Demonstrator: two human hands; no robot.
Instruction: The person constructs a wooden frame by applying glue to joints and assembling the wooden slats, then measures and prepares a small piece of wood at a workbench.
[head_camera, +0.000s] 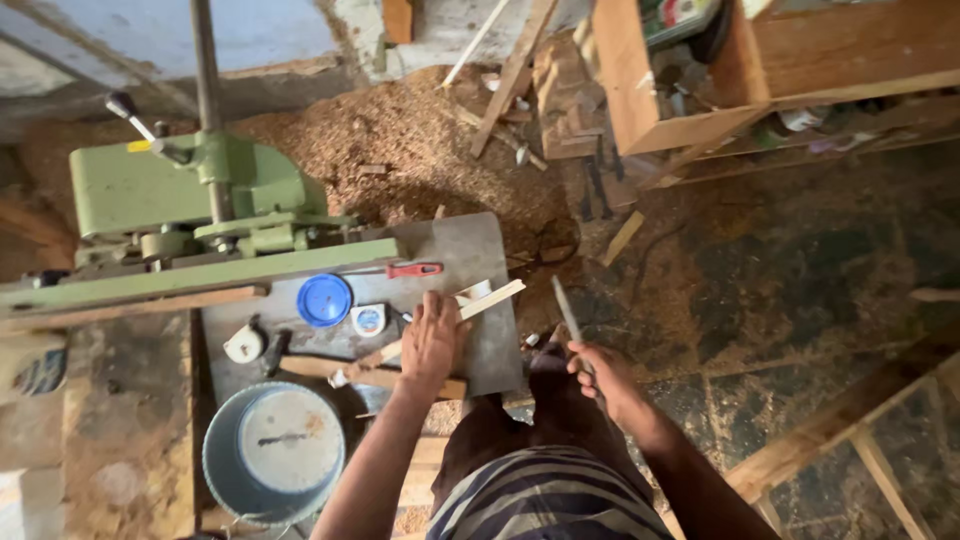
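Note:
My left hand (432, 340) presses flat on a thin pale wooden strip (490, 297) that lies slanted across the grey metal table (470, 250). A thicker brown wood piece (330, 368) lies under my wrist. My right hand (600, 378) is off the table's right edge, gripping a long narrow blade-like tool (566, 308) that points up and away from me. My knees and striped shorts show at the bottom.
A green woodworking machine (180, 195) stands at the left. On the table lie a blue lid (324, 300), a small tape measure (368, 320) and a red-handled screwdriver (412, 269). A grey bucket (272, 452) sits near left. Sawdust (400, 140) and wood scraps cover the floor behind.

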